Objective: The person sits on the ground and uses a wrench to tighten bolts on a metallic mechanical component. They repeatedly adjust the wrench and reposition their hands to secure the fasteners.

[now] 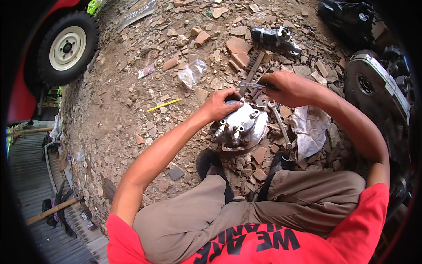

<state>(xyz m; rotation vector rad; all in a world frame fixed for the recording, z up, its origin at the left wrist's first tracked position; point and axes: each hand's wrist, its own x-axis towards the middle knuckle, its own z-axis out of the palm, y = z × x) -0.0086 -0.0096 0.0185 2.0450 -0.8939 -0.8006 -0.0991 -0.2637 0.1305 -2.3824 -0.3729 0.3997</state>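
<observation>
We steady metal engine cover (243,125) on rubble ground (132,119) with left hand (222,104), fingers closed over its top edge; right hand (288,88) closed on wrench (247,85), long axis pointing left toward cover's upper rim, just above left hand

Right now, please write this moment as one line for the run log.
left hand: rests on metal engine cover | right hand: holds wrench | spare wrench: on rubble, right of cover
</observation>
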